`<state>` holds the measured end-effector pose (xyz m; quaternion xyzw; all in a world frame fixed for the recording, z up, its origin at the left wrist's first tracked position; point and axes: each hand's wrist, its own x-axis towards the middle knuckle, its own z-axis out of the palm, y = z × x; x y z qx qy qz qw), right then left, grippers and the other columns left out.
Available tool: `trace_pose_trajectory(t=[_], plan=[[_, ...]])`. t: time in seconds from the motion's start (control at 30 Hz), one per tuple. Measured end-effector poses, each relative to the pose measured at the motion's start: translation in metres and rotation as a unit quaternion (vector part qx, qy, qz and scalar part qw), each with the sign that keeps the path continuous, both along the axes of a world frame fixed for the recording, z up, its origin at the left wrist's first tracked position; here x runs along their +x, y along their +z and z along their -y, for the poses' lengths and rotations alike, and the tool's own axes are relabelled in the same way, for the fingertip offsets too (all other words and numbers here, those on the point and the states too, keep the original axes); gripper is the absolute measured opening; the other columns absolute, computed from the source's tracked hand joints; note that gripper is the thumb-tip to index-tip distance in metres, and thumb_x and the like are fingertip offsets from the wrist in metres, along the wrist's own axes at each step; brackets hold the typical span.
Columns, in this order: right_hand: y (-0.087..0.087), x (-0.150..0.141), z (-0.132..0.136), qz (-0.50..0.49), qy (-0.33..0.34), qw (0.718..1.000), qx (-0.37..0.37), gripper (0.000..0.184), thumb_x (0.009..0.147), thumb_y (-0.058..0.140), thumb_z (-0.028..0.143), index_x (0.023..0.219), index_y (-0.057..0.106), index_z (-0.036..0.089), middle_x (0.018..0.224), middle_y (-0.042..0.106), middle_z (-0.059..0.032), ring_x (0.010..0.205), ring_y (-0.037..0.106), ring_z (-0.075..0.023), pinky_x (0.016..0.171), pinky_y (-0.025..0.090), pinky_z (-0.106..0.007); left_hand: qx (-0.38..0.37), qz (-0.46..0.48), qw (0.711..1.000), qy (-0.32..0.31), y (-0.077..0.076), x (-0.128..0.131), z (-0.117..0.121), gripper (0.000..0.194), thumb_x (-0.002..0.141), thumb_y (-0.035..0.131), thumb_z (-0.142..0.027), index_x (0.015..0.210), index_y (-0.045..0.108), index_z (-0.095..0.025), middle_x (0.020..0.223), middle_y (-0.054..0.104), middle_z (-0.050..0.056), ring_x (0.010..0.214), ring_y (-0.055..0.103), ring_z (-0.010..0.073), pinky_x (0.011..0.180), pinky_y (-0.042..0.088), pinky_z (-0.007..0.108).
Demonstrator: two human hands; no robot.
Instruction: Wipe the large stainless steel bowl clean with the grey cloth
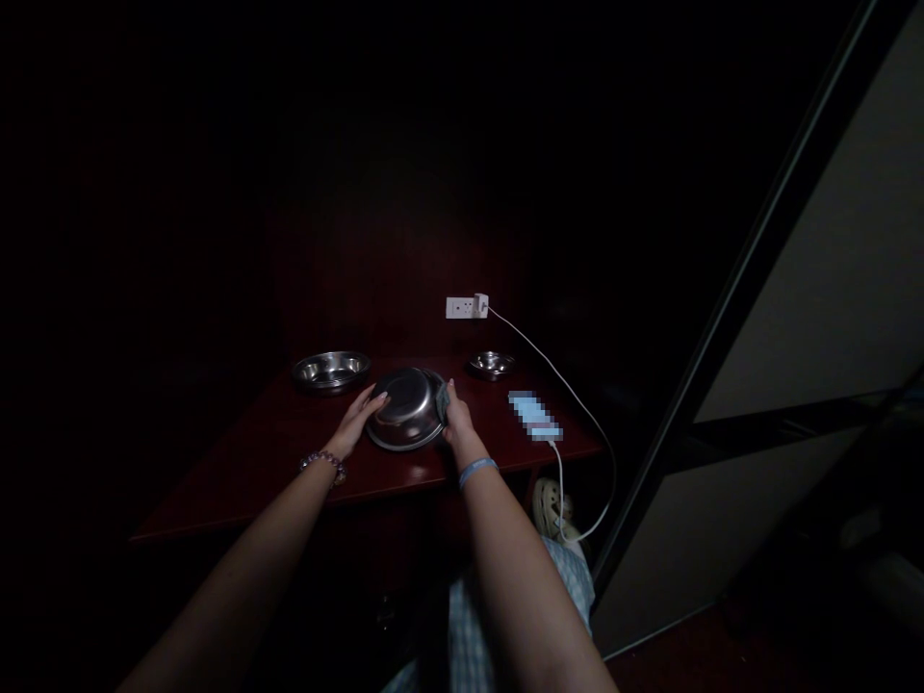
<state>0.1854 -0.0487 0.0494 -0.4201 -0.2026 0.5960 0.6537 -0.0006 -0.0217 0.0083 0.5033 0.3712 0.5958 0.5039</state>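
Observation:
A shiny metal bowl (406,421) is upside down, its base facing up, over the dark red table in front of me. My left hand (355,423) grips its left side, with fingers lying over the rim and wall. On the opposite side, my right hand (456,416) presses a small dark grey-green cloth (442,402) against the bowl's wall. The fingers of that hand are partly hidden behind the cloth and bowl. Whether the bowl's rim rests fully on the table, I cannot tell.
A wide metal dish (330,370) stands at the back left of the red table (245,481), and a smaller metal bowl (492,364) at the back right. A phone (535,416) is wired by a white cable (570,375) to a wall socket (462,308). A pale panel (794,318) rises at right.

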Motion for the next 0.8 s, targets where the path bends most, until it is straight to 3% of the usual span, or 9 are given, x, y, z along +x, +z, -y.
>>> trace_pose_trajectory(t=[0.17, 0.3, 0.4, 0.53, 0.67, 0.8], plan=[[0.001, -0.004, 0.0, -0.023, -0.012, 0.999, 0.045, 0.037, 0.095, 0.054, 0.046, 0.084, 0.066, 0.013, 0.061, 0.067, -0.0023, 0.054, 0.063, -0.0127, 0.064, 0.058, -0.025, -0.012, -0.007, 1.0, 0.022, -0.002, -0.002, -0.002, 0.068, 0.07, 0.074, -0.057, 0.128, 0.061, -0.023, 0.136, 0.063, 0.011, 0.13, 0.055, 0.028, 0.105, 0.045, 0.038], [-0.003, -0.009, -0.004, -0.03, -0.037, 0.994, 0.098, 0.038, 0.091, 0.06, 0.049, 0.083, 0.067, 0.012, 0.071, 0.073, -0.0054, 0.067, 0.068, -0.014, 0.069, 0.057, -0.023, -0.034, -0.024, 0.999, 0.023, -0.002, -0.001, -0.001, 0.07, 0.07, 0.074, -0.057, 0.129, 0.057, -0.024, 0.128, 0.067, 0.012, 0.121, 0.062, 0.0288, 0.096, 0.051, 0.039], [-0.005, -0.013, -0.003, -0.016, -0.042, 0.992, 0.117, 0.041, 0.089, 0.06, 0.053, 0.086, 0.069, 0.012, 0.074, 0.073, -0.0056, 0.071, 0.069, -0.0147, 0.072, 0.057, -0.024, -0.017, -0.012, 1.0, 0.016, 0.001, 0.001, 0.0, 0.076, 0.067, 0.079, -0.052, 0.132, 0.055, -0.021, 0.123, 0.069, 0.012, 0.117, 0.065, 0.0269, 0.1, 0.049, 0.038], [-0.001, -0.017, 0.0, 0.003, -0.038, 0.99, 0.136, 0.045, 0.088, 0.06, 0.054, 0.093, 0.07, 0.01, 0.076, 0.074, -0.0075, 0.074, 0.07, -0.0159, 0.075, 0.057, -0.026, -0.002, 0.009, 1.0, 0.024, 0.003, 0.001, 0.001, 0.076, 0.068, 0.078, -0.051, 0.136, 0.054, -0.025, 0.132, 0.066, 0.01, 0.124, 0.06, 0.0271, 0.104, 0.046, 0.037], [0.001, -0.011, 0.002, 0.017, -0.014, 0.992, 0.12, 0.039, 0.096, 0.053, 0.044, 0.09, 0.069, 0.009, 0.069, 0.071, -0.0056, 0.073, 0.07, -0.0154, 0.078, 0.058, -0.026, 0.001, 0.009, 1.0, 0.026, 0.001, -0.001, -0.001, 0.074, 0.068, 0.077, -0.051, 0.134, 0.057, -0.023, 0.133, 0.065, 0.011, 0.127, 0.058, 0.0287, 0.104, 0.046, 0.039], [-0.001, -0.001, 0.002, 0.022, 0.004, 0.999, 0.049, 0.038, 0.097, 0.051, 0.042, 0.077, 0.065, 0.013, 0.06, 0.067, -0.0041, 0.067, 0.07, -0.0165, 0.074, 0.059, -0.028, -0.005, 0.016, 1.0, 0.013, 0.0, -0.003, -0.003, 0.074, 0.065, 0.08, -0.051, 0.128, 0.062, -0.018, 0.121, 0.071, 0.013, 0.12, 0.063, 0.0288, 0.106, 0.044, 0.04]])
